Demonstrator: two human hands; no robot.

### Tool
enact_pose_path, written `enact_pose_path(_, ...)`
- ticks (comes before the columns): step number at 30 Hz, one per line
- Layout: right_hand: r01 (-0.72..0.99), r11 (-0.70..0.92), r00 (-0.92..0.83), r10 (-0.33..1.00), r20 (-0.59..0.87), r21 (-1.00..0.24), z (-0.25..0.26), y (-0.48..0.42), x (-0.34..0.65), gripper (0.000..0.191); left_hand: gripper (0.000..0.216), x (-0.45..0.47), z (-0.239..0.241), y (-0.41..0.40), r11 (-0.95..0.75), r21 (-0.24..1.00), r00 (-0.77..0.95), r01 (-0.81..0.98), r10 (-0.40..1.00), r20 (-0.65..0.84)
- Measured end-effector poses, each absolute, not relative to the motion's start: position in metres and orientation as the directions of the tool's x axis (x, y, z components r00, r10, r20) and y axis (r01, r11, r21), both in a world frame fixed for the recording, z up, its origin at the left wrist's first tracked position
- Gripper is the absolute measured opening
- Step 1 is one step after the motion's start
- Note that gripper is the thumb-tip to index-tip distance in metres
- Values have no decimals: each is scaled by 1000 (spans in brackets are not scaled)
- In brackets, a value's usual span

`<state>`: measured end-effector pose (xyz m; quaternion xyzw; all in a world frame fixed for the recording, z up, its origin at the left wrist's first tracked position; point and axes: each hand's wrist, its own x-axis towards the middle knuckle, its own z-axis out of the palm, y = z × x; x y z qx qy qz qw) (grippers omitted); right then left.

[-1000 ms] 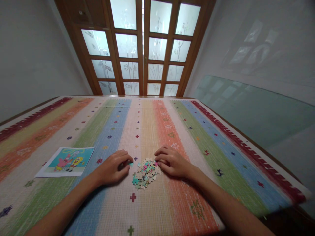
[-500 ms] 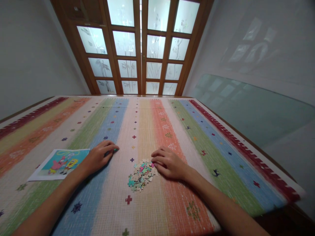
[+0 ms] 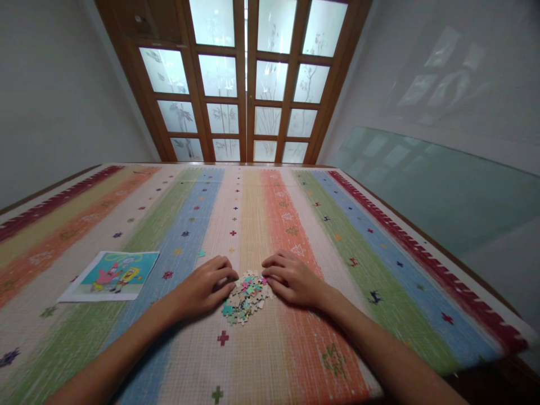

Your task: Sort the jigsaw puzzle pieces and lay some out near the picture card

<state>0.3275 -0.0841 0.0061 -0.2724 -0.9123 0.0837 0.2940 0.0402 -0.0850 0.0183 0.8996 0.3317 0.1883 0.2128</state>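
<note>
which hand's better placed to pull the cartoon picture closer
Left. The left hand rests at the pile of puzzle pieces on the side toward the cartoon picture; the right hand sits beyond the pile, farther off.

Hands, two: left hand, right hand; heap of jigsaw pieces, one, its pieces too many and too small to count; loose teal piece lying apart, one; printed cartoon sheet, one; striped cloth over the surface, one; glazed door leaves, two.
</note>
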Motion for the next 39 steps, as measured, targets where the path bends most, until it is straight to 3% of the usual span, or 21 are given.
enact_pose_path(8,449,833,-685,553,475,-322,6,-84,328,19,18,22,22,-75,-626,551,666,552,728,160)
enact_pose_path(15,443,832,-663,555,503,-334,5,-84,327,18,23,3,23,-64,-614,478,628,628,763,154)
enact_pose_path(26,450,830,-667,558,494,-329,5,-84,327,16,36,-34,16,-47,-596,251,495,763,788,367)
enact_pose_path(39,448,847,-666,530,525,-287,2,-84,325,19,35,-39,2,-38,-575,172,455,800,768,450)
